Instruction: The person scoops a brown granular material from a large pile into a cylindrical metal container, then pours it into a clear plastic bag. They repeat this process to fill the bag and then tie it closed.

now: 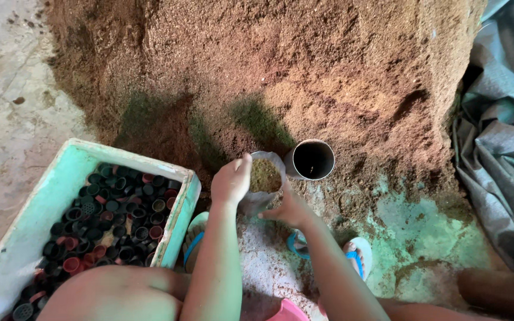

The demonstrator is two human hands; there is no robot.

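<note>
Left hand (231, 180): curled over the near-left rim of the bag (263, 184), fingers closed on the plastic edge
Right hand (290, 209): clamped on the bag's lower right side, thumb up against the wall
Hands together or apart: close, with only the bag between them
Bag: clear plastic, upright, mouth open, filled almost to the top with brown sawdust; it stands on the floor just ahead of the knees
Pipe (311, 159): short grey tube, dark inside, just right of the bag and beyond the right hand, lying against the foot of the heap with its open end facing the camera
Heap (281, 65): large mound of brown sawdust, filling the space beyond both hands
Box (60, 178): pale green foam box to the left of the left arm, near it, full of small black and red caps (114, 220)
Sandals (358, 255): white with blue straps, under and beside the right forearm; one more shows by the left arm
Tarp (501, 137): crumpled grey-green sheet, well to the right of the right hand
Floor (7, 107): bare concrete, dusted with sawdust around the bag
</note>
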